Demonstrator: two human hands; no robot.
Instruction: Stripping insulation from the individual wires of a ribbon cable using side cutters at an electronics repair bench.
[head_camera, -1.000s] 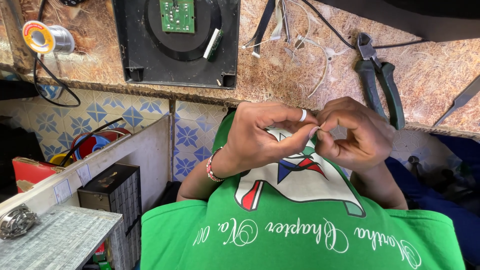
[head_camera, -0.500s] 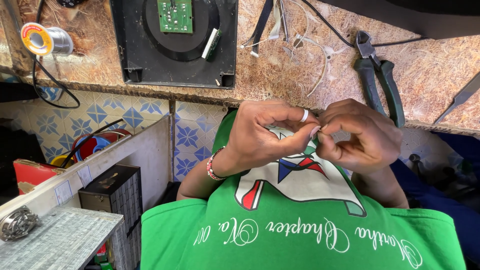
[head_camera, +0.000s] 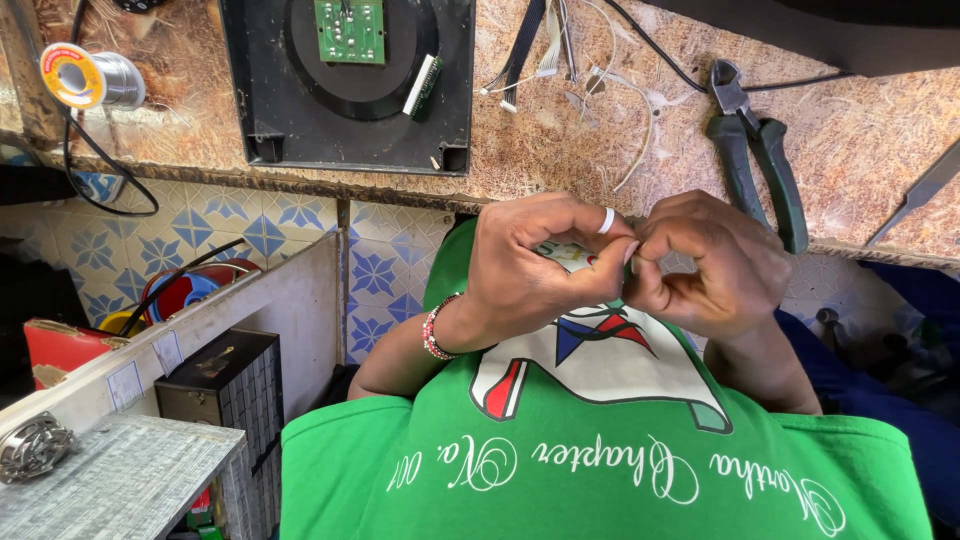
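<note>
Both hands, left hand and right hand, pinch a small pale part (mostly hidden) between closed fingertips.

This looks like a small repair workshop where someone fixes electric things. A worn brown workbench holds a black plastic case lying open, with a green circuit board inside it. A spool of solder wire sits near one corner. Green-handled pliers lie on the bench, and loose white wires are scattered beside them. Below the bench is a wall of blue patterned tiles, and boxes and odd parts are piled by a wooden shelf.
</note>
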